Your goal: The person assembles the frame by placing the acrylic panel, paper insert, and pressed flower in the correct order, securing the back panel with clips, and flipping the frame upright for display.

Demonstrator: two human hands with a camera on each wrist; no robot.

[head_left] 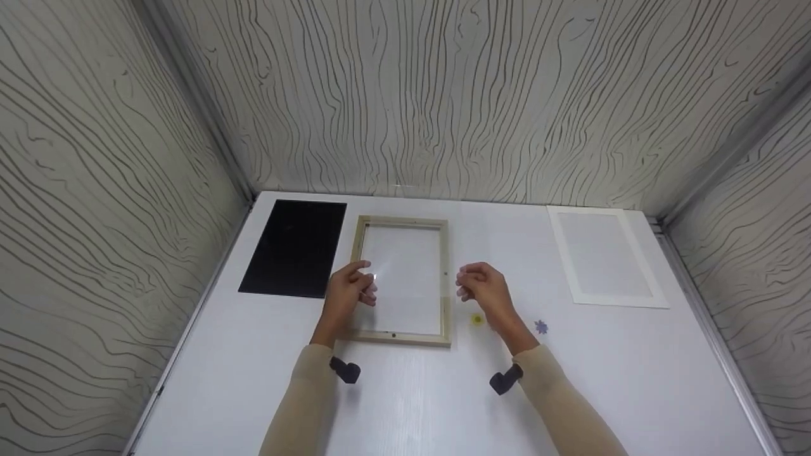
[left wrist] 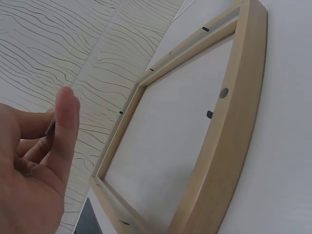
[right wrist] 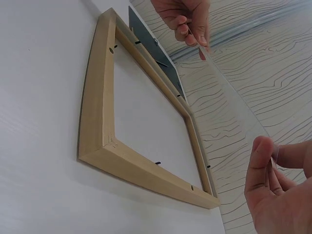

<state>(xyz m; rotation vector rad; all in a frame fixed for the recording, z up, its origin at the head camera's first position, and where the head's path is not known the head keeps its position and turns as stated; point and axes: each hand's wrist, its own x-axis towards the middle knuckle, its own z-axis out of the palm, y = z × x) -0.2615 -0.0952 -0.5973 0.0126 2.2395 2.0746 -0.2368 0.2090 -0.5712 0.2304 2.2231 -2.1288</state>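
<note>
A thin transparent sheet point(right wrist: 234, 100) stretches between my two hands, best seen in the right wrist view. My left hand point(head_left: 347, 292) pinches one edge of it, thumb against bent fingers. The opposite edge is pinched by my right hand point(head_left: 488, 292). Below them a light wooden picture frame point(head_left: 445, 253) lies on the white table, its inner ledge facing up. Small dark tabs point(left wrist: 209, 114) stick out along the inside of that frame. In the head view the sheet is hard to make out, and its exact height above the frame is unclear.
To the left lies a black rectangular panel point(head_left: 294, 247). At the right is a white bordered mat point(head_left: 565, 253). A yellow flower point(head_left: 478, 319) and a bluish-purple flower point(head_left: 541, 327) lie near my right forearm. Patterned walls point(head_left: 405, 95) enclose the table.
</note>
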